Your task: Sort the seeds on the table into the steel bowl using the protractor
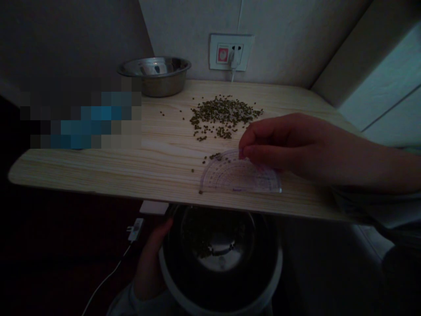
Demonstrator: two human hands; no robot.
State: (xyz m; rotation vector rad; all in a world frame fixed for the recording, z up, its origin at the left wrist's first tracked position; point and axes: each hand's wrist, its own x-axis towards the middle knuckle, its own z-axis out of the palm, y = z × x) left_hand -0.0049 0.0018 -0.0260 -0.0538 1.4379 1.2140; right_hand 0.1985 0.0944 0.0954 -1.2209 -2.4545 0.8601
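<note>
This looks like a corner of an ordinary home, though which room I can't tell. A plain pine bench (pixel 98 169) stands against a painted wall (pixel 184 26), with a domestic wall socket (pixel 231 52) at top centre and a white charger cord plugged in. A stainless steel bowl (pixel 154 75) sits at the upper left of the bench, a second steel bowl (pixel 220 259) shows below its front edge, and loose mung beans (pixel 223 116) lie mid-bench, all homely rather than lab or shop gear.
</note>
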